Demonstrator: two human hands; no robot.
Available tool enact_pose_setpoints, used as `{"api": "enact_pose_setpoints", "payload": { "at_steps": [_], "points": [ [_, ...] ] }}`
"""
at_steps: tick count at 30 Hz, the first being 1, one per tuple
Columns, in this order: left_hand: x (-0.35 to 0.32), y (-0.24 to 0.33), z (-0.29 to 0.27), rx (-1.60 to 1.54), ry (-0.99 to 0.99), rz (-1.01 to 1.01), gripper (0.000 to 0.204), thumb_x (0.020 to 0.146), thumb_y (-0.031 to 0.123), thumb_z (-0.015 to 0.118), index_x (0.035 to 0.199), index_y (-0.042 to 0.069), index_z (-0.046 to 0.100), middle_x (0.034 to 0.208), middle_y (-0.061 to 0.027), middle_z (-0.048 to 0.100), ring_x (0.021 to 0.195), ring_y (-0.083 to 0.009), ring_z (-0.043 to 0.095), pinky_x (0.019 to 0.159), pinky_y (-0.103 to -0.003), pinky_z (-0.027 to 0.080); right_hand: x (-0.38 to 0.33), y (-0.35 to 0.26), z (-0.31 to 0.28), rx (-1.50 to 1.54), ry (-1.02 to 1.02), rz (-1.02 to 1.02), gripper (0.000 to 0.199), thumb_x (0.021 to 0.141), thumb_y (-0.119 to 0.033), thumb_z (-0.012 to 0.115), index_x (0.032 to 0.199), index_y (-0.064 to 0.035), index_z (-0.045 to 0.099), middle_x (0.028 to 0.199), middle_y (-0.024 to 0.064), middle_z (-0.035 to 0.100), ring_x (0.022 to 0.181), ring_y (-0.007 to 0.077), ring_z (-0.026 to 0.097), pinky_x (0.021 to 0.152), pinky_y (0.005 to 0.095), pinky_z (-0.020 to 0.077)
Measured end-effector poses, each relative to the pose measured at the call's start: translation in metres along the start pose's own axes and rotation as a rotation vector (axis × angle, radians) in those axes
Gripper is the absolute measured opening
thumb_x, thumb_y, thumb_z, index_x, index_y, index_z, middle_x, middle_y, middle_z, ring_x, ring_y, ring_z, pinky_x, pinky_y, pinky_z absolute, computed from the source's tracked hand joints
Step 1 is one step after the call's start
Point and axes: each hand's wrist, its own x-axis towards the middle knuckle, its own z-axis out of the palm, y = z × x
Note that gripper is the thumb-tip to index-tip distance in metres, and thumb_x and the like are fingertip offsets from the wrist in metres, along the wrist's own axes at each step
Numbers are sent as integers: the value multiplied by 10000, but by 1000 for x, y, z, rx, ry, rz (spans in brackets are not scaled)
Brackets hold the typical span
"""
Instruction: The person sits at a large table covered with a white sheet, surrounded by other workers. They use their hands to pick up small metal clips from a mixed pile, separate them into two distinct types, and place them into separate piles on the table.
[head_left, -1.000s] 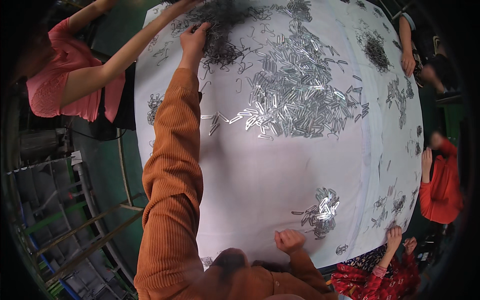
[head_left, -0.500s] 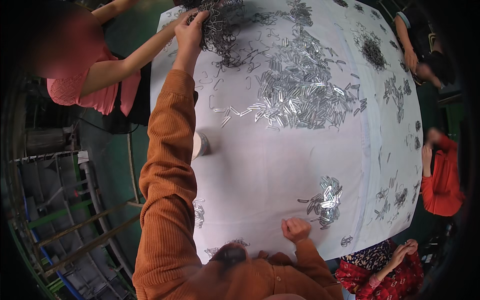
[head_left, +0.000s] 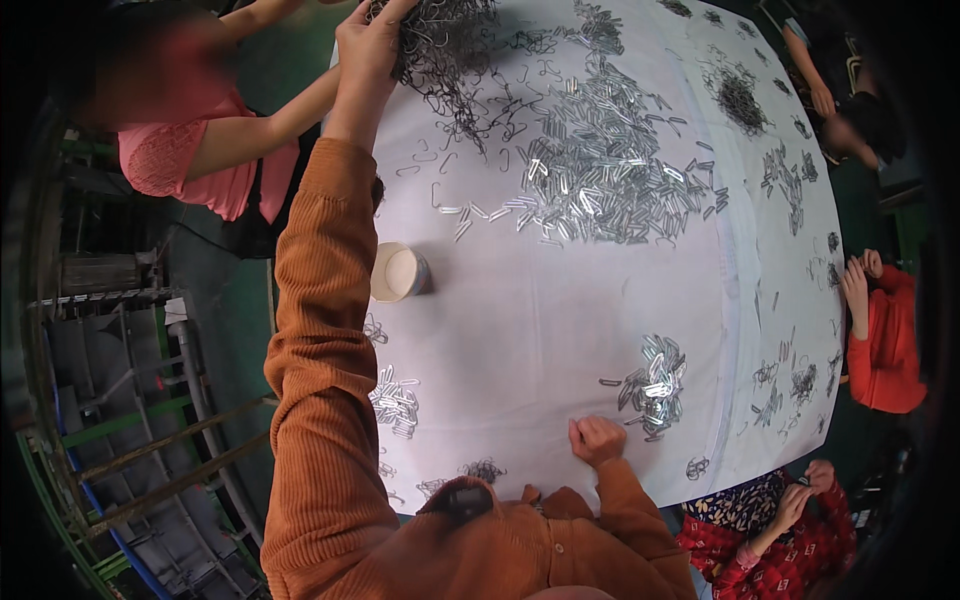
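My left hand [head_left: 368, 48] reaches to the far left of the white-covered table [head_left: 500, 340]. Its fingers are closed on the edge of a tangled clump of dark wire hooks [head_left: 445, 50], which trails down onto the cloth; part of the clump lies beyond the upper edge of the picture. Close to my body, my right hand [head_left: 598, 440] rests as a closed fist; whatever it may hold is hidden. Just beyond it lies a small heap of shiny elongated metal clips [head_left: 655, 390]. A much larger heap of such clips [head_left: 610, 170] spreads across the table's far middle.
A paper cup [head_left: 402, 273] stands beside my left sleeve, near more clips [head_left: 397, 402]. Dark hooks form another pile [head_left: 740, 105] at far right. Co-workers sit round the table: a pink top [head_left: 235, 150] at left, a red sleeve [head_left: 890, 340] at right, a patterned red sleeve [head_left: 825, 530] at lower right.
My left hand has moved slightly farther away with the tangled hooks. The cup shows more fully beside my sleeve. My right fist stays about where it was.
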Motion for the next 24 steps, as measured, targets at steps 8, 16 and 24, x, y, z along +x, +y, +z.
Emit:
{"api": "enact_pose_setpoints", "payload": {
  "at_steps": [8, 16, 24],
  "points": [
    [-47, 102, 30, -57, -80, 101, 143, 901, 104, 628, 974, -16, 654, 849, -30, 650, 703, -103, 603, 632, -225, 490, 2, -2, -3, 33, 35, -29, 251, 787, -185, 690, 631, -133, 500, 593, 38, 512, 516, 247, 541, 467, 378, 431],
    [-155, 213, 67, -243, -130, 100, 112, 885, 103, 632, 992, 75, 612, 895, -21, 643, 762, -133, 652, 615, -321, 585, 3, -1, 1, 99, 118, -57, 230, 808, -174, 685, 672, -120, 508, 604, 51, 534, 523, 266, 560, 464, 394, 437],
    [-293, 188, 62, 14, -149, -167, 201, 835, 64, 716, 1014, -4, 656, 887, -51, 694, 747, -90, 639, 684, -205, 509, -8, -4, -9, 259, 191, -15, 234, 845, -180, 671, 685, -88, 528, 609, 68, 546, 522, 285, 546, 469, 394, 419]
  ]
}}
